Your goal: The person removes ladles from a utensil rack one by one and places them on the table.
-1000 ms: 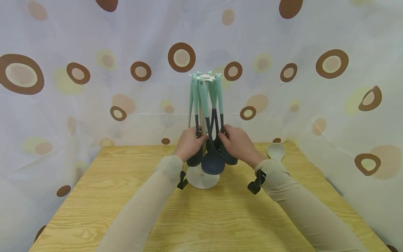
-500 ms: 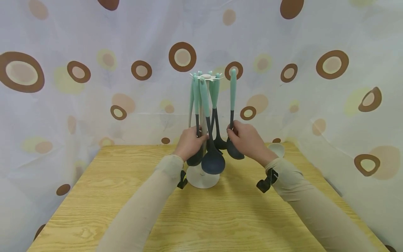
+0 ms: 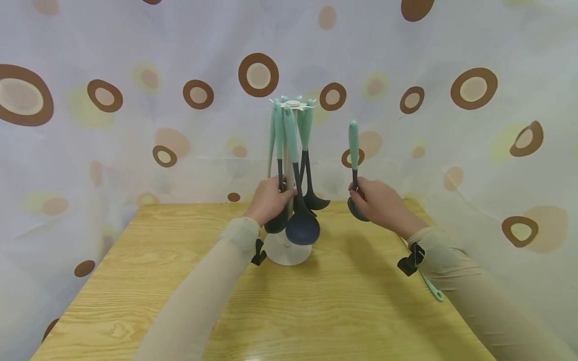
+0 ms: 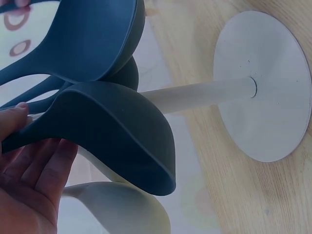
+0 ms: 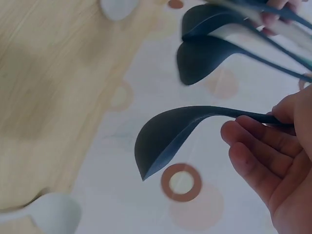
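Observation:
In my right hand (image 3: 379, 203), a dark ladle (image 3: 353, 145) with a mint handle is pinched at its neck, handle up, apart from the utensil stand. Its bowl (image 5: 163, 139) shows fully in the right wrist view. My left hand (image 3: 270, 200) grips the neck of another dark ladle (image 4: 117, 131) hanging on the white stand (image 3: 287, 254). Beside that hand, at the front, hangs a ladle with a round dark bowl (image 3: 302, 228). Several more mint-handled utensils hang from the stand's top, partly hidden behind one another. A pale utensil (image 4: 122, 209) hangs below my left fingers.
A pale spoon (image 5: 56, 214) lies on the wooden table (image 3: 180, 281) at the right; its mint handle (image 3: 434, 289) shows past my right sleeve, which hides the rest in the head view. A spotted sheet (image 3: 203, 40) rises behind the table.
My right hand has taken its ladle off the stand and moved right with it, and the ladle now sits lower. The left hand has kept its grip. The view has shifted slightly.

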Available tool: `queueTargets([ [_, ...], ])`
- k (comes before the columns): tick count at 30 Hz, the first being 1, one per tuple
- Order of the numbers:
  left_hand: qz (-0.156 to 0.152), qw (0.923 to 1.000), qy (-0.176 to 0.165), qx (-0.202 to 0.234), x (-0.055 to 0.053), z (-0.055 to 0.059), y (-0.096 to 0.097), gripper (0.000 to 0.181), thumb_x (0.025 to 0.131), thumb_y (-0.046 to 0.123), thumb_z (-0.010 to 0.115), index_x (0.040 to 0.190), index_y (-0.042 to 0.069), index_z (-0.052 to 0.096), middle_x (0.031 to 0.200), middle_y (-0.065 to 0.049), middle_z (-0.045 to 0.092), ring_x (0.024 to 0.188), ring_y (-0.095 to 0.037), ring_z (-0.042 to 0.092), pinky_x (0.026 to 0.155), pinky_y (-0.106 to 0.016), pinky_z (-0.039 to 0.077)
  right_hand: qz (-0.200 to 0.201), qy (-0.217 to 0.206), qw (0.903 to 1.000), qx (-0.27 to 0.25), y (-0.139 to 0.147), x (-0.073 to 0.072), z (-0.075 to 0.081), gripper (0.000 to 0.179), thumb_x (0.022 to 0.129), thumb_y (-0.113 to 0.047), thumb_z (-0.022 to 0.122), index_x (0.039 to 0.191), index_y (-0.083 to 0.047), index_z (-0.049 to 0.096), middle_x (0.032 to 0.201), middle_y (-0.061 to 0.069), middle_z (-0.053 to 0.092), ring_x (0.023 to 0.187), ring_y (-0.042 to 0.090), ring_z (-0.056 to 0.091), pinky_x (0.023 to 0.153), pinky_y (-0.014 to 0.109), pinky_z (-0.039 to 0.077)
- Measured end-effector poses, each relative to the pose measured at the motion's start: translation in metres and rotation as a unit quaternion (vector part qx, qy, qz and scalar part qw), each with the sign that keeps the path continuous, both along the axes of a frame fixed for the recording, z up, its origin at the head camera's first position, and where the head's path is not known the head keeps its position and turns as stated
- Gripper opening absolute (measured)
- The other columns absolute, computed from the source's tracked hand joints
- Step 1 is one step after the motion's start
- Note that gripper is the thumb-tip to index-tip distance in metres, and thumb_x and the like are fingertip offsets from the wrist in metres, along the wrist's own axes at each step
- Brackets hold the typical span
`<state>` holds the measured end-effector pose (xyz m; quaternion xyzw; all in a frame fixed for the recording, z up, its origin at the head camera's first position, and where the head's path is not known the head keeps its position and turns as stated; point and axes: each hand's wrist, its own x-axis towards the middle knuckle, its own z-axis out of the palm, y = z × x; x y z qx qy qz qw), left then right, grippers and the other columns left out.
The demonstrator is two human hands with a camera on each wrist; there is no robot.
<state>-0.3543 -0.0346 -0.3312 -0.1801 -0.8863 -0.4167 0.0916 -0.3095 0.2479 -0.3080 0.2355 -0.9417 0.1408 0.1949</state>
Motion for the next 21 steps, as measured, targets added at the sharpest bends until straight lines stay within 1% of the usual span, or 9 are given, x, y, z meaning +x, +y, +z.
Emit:
queueTargets([
  [4,0.001,1.0000,-0.008,0.001,-0.001,0.001,0.000,0.019,0.099,0.027,0.064,0.106,0.010,0.066,0.107,-0.011,0.073,0.098,-0.025,0.072,0.084,-0.042,0.058,-0.004,0.001,0.9994,0.035,0.019,-0.004,-0.012,0.014,0.102,-0.013,0.056,0.108,-0.002,0.064,0.079,0.006,0.068,0.059,0.015,0.057,0.057,0.035,0.045],
  [8,0.001,1.0000,-0.008,0.002,-0.001,0.000,-0.001,0.020,0.099,0.027,0.065,0.108,0.009,0.066,0.108,-0.011,0.073,0.100,-0.026,0.072,0.085,-0.042,0.058,-0.007,-0.018,0.9985,0.050,0.035,-0.008,-0.026,0.017,0.101,-0.014,0.060,0.110,-0.002,0.067,0.092,0.011,0.073,0.069,0.017,0.065,0.063,0.038,0.050],
  [10,0.001,1.0000,-0.006,-0.001,-0.001,0.000,0.000,0.019,0.099,0.027,0.065,0.107,0.010,0.066,0.108,-0.011,0.073,0.099,-0.026,0.072,0.085,-0.042,0.058,-0.003,-0.024,0.9980,0.058,0.043,-0.010,-0.033,0.017,0.101,-0.014,0.060,0.111,-0.002,0.067,0.088,0.010,0.073,0.067,0.015,0.064,0.062,0.036,0.049],
  [12,0.001,1.0000,-0.005,-0.001,0.000,0.000,0.000,0.019,0.099,0.027,0.065,0.105,0.010,0.066,0.108,-0.011,0.073,0.099,-0.025,0.072,0.085,-0.042,0.058,0.008,-0.016,0.9974,0.070,0.051,-0.013,-0.043,0.015,0.100,-0.013,0.061,0.109,-0.003,0.067,0.082,0.005,0.070,0.064,0.012,0.061,0.061,0.034,0.049],
  [15,0.001,1.0000,-0.004,-0.001,0.001,0.001,0.001,0.018,0.099,0.027,0.065,0.104,0.010,0.066,0.107,-0.011,0.073,0.098,-0.025,0.072,0.084,-0.042,0.058,0.039,0.023,0.9949,0.091,0.063,-0.020,-0.061,0.009,0.099,-0.012,0.064,0.105,-0.006,0.067,0.068,-0.002,0.060,0.055,0.006,0.050,0.058,0.029,0.044],
  [17,0.001,1.0000,-0.004,0.000,0.001,0.001,0.000,0.018,0.099,0.027,0.065,0.104,0.010,0.066,0.106,-0.011,0.073,0.097,-0.025,0.072,0.083,-0.042,0.058,0.061,0.064,0.9899,0.111,0.070,-0.026,-0.073,0.004,0.097,-0.011,0.067,0.100,-0.008,0.066,0.060,-0.004,0.051,0.050,0.005,0.041,0.055,0.027,0.038],
  [18,0.001,1.0000,-0.003,0.000,0.001,0.001,0.000,0.018,0.099,0.027,0.065,0.105,0.010,0.066,0.106,-0.011,0.073,0.097,-0.025,0.072,0.083,-0.042,0.058,0.067,0.078,0.9874,0.120,0.073,-0.029,-0.078,0.005,0.096,-0.011,0.069,0.101,-0.009,0.067,0.059,-0.004,0.048,0.049,0.005,0.037,0.054,0.026,0.036],
  [20,0.000,1.0000,-0.002,-0.001,0.001,0.001,0.000,0.019,0.099,0.028,0.065,0.105,0.010,0.066,0.106,-0.011,0.074,0.096,-0.025,0.072,0.083,-0.042,0.058,0.072,0.090,0.9834,0.140,0.080,-0.032,-0.088,0.009,0.093,-0.010,0.071,0.101,-0.010,0.066,0.056,-0.004,0.046,0.046,0.007,0.033,0.051,0.026,0.031],
  [21,0.000,1.0000,-0.002,-0.001,0.001,0.001,0.000,0.019,0.099,0.027,0.065,0.105,0.010,0.066,0.106,-0.011,0.074,0.096,-0.025,0.072,0.082,-0.042,0.058,0.070,0.090,0.9819,0.151,0.082,-0.034,-0.093,0.013,0.092,-0.010,0.073,0.103,-0.011,0.066,0.058,-0.003,0.050,0.047,0.007,0.036,0.051,0.026,0.032],
])
